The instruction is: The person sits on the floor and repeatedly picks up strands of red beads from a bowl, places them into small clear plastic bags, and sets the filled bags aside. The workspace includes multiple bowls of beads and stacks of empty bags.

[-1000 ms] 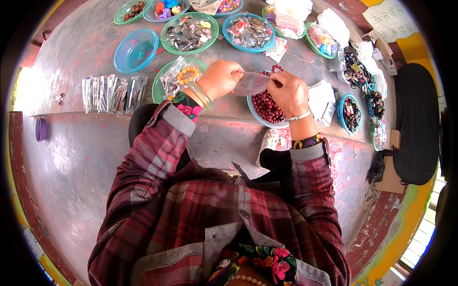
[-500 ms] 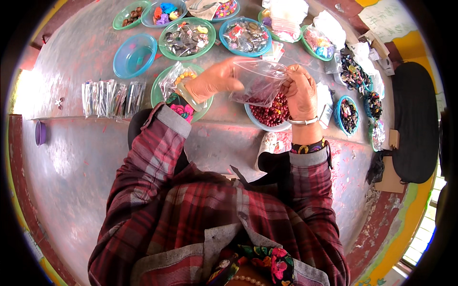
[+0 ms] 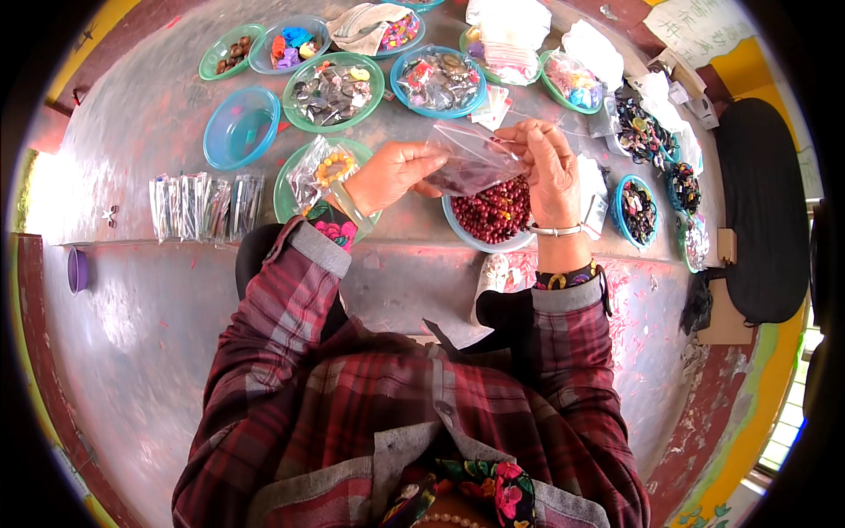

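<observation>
Two hands meet over a wide grey metal worktop (image 3: 158, 352), the largest thing in view, worn and flecked with red paint. At its far right lies a long black cushion (image 3: 761, 211), and beyond it, at the top right corner, a pale paper sign (image 3: 700, 26) with handwriting hangs tilted. Round dishes stand across the far part of the worktop: a blue bowl (image 3: 240, 128) with nothing visible inside, a green plate (image 3: 333, 91) and a blue plate (image 3: 437, 81) both heaped with small clear packets, and smaller dishes of coloured trinkets behind them. Left of the hands, a row of narrow clear packets (image 3: 204, 205) lies side by side near the worktop's step. Just below the hands sits a blue bowl of dark red beads (image 3: 495, 214). The left hand (image 3: 393, 176) pinches the left edge of a small clear plastic bag (image 3: 471, 163), held just above the bead bowl with dark beads showing in it. The right hand (image 3: 547, 163) has its fingers curled at the bag's right edge, pinching it there.
</observation>
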The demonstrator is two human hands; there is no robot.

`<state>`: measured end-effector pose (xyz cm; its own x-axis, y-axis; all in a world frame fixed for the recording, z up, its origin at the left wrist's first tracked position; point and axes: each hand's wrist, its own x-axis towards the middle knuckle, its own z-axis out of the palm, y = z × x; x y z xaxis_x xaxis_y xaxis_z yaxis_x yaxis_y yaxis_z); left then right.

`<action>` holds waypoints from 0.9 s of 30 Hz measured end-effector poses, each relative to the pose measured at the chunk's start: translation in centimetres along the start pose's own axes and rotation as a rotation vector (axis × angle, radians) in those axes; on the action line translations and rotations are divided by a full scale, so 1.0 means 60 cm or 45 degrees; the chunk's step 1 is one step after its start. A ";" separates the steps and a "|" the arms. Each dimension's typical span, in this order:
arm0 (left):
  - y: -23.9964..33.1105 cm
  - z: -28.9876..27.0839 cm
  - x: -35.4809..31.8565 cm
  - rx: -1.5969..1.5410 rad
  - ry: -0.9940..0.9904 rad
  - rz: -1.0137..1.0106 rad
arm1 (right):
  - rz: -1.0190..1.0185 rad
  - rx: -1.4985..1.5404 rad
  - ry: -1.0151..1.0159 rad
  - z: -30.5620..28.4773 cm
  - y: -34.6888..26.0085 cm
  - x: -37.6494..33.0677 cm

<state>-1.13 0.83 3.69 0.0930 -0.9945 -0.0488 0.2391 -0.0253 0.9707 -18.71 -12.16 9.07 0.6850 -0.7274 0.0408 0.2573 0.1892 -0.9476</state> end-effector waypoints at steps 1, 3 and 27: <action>-0.001 -0.003 0.000 -0.020 -0.006 0.025 | -0.011 -0.065 -0.072 0.002 -0.009 -0.005; -0.003 -0.006 0.000 -0.053 -0.016 0.041 | -0.138 -0.343 -0.188 0.001 -0.015 -0.008; -0.003 0.006 0.005 -0.103 0.147 -0.186 | -1.071 -1.632 -0.437 0.032 0.056 -0.003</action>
<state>-1.48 0.50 3.57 0.1610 -0.9624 -0.2186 0.3345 -0.1552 0.9295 -16.65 -10.16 6.47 0.8108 -0.1193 0.5731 0.0246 -0.9712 -0.2370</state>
